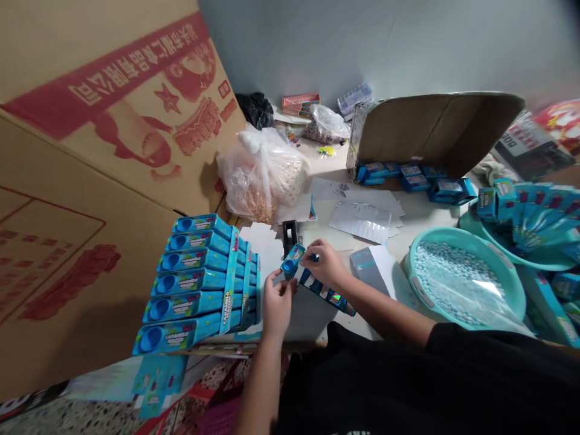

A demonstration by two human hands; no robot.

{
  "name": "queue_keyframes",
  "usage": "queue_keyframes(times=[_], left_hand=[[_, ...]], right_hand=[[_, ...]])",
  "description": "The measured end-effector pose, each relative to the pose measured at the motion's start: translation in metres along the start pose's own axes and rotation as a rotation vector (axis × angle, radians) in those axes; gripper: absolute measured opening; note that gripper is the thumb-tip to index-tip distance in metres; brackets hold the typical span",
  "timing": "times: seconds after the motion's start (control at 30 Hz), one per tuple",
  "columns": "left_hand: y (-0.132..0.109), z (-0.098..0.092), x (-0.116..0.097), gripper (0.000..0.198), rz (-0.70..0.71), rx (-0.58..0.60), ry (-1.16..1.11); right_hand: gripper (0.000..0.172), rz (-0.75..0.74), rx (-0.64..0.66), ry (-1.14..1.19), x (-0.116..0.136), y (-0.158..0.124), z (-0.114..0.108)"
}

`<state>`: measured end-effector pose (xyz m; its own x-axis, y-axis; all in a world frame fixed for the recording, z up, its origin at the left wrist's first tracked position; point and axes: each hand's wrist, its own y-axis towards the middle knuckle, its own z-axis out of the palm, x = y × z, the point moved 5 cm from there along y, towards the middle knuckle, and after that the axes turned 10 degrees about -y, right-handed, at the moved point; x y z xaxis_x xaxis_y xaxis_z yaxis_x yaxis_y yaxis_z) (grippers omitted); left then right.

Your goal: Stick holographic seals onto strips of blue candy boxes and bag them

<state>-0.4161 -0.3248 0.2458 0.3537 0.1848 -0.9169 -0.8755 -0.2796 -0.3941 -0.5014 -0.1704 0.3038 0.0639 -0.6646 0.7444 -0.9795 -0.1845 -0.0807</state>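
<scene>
A small blue candy box [292, 258] with a round blue spot on its face sits between my hands above the table. My left hand [278, 299] is closed around its near end, thumb and fingers bent. My right hand [330, 264] pinches at its right edge, where the fingertips partly cover what they grip. Beneath my right wrist lies an open blue carton strip [328, 294] with dark gaps and a shiny patch. Just behind the box is a black tape dispenser [290, 235]. To the left stands a stepped stack of blue caramel boxes [190, 281].
A large cardboard carton [149, 169] walls off the left. Behind are tied plastic bags [267, 175], paper sheets [362, 217] and an open cardboard box [435, 130] with blue boxes in it. A turquoise basin [410, 266] of pale blue candies and another tub [539, 260] stand right.
</scene>
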Motion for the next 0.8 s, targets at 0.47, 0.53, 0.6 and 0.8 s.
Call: queue_keyframes(times=[0.47, 0.53, 0.6, 0.8], left_hand=[[-0.002, -0.002, 0.063, 0.083, 0.01, -0.203, 0.036], [-0.011, -0.011, 0.065, 0.083, 0.017, -0.205, 0.054], [-0.021, -0.022, 0.062, 0.079, 0.034, -0.201, 0.082], [-0.054, -0.035, 0.027, 0.071, 0.251, -0.098, 0.21]], right_hand=[[0.04, 0.067, 0.121, -0.129, -0.042, 0.011, -0.041], [0.035, 0.098, 0.003, -0.277, -0.069, -0.001, -0.064], [0.04, 0.175, -0.105, -0.515, -0.101, -0.022, -0.079], [0.069, 0.388, -0.011, -0.837, -0.18, -0.092, -0.056]])
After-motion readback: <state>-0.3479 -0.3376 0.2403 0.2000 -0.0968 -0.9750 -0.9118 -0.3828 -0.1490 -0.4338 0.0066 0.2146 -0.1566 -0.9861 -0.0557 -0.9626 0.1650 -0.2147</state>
